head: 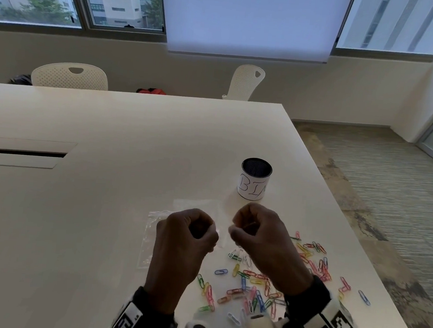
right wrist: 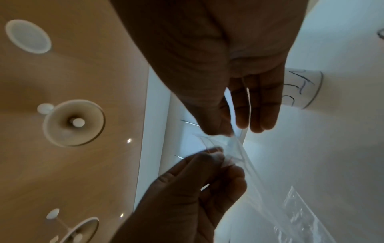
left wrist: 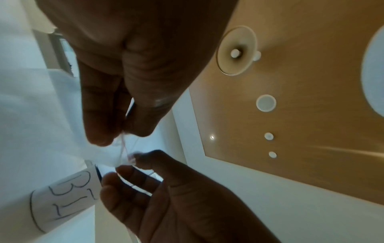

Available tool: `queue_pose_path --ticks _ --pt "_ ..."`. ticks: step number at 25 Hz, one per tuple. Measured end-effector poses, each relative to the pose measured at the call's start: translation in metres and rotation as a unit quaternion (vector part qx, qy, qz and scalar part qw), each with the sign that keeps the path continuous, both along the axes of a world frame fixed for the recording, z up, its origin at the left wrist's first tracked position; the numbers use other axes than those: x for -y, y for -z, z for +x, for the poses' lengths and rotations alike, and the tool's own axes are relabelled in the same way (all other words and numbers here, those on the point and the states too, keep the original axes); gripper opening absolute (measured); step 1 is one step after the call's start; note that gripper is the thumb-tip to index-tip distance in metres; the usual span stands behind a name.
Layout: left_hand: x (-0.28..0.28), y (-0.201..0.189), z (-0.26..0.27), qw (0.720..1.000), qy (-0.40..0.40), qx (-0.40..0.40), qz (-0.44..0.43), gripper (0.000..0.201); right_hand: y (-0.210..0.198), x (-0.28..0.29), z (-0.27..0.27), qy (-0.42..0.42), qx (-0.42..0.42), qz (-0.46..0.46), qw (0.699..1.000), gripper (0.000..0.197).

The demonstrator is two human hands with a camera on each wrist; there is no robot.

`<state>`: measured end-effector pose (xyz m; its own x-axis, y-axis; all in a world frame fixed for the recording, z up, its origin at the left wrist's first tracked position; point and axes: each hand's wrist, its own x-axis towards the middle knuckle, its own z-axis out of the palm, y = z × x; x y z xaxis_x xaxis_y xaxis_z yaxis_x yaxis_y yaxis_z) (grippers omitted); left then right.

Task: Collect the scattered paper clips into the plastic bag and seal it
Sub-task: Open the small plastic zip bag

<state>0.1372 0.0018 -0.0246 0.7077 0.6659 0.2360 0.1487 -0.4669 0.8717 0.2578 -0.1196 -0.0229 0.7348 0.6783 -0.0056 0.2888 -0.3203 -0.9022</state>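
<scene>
Both of my hands are raised above the table, and between them they hold a clear plastic bag (head: 221, 239) by its top edge. My left hand (head: 205, 232) pinches one side of the bag's mouth. My right hand (head: 238, 230) pinches the other side, a short gap away. In the left wrist view, the left thumb and fingers (left wrist: 104, 131) clamp the film of the bag (left wrist: 51, 115). The right wrist view shows the right fingertips (right wrist: 220, 128) pinching the bag (right wrist: 247, 161). Several coloured paper clips (head: 254, 285) lie scattered on the table below and to the right of my hands.
A second clear bag (head: 151, 239) lies flat on the white table (head: 95, 132) left of my hands. A small black cup labelled BIN (head: 255, 180) stands just beyond them. The table's right edge runs close to the clips; carpet lies past it. Two white chairs stand at the far side.
</scene>
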Motion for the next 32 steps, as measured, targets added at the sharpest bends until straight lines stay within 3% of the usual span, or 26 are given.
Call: queue_pose_path --ticks 2,4,8,16,19,25,32 --pt "0.001 0.001 -0.001 0.999 0.009 -0.011 0.051 0.017 -0.002 -0.003 -0.005 -0.016 0.075 0.002 0.997 0.02" --pt "0.002 0.001 -0.002 0.996 0.013 -0.013 0.089 0.019 -0.005 -0.007 -0.009 -0.014 0.111 0.036 0.993 0.015" --pt "0.001 -0.001 -0.003 0.994 0.003 0.001 0.112 0.012 -0.009 -0.01 -0.011 -0.007 0.107 0.069 0.992 0.005" --pt "-0.001 -0.004 -0.004 0.986 -0.057 -0.009 0.158 0.017 -0.009 -0.01 -0.008 0.067 0.172 0.002 0.983 0.017" --pt "-0.002 -0.005 -0.003 0.984 -0.063 -0.004 0.168 0.012 -0.01 -0.01 -0.01 0.068 0.153 -0.003 0.986 0.016" --pt "0.003 -0.002 0.001 0.989 -0.051 0.019 0.138 0.017 -0.009 -0.015 -0.02 0.028 0.007 0.003 1.0 0.025" --pt "0.0 -0.002 -0.003 0.985 -0.076 0.015 0.156 0.021 -0.001 -0.016 -0.013 0.075 0.107 -0.028 0.991 0.02"
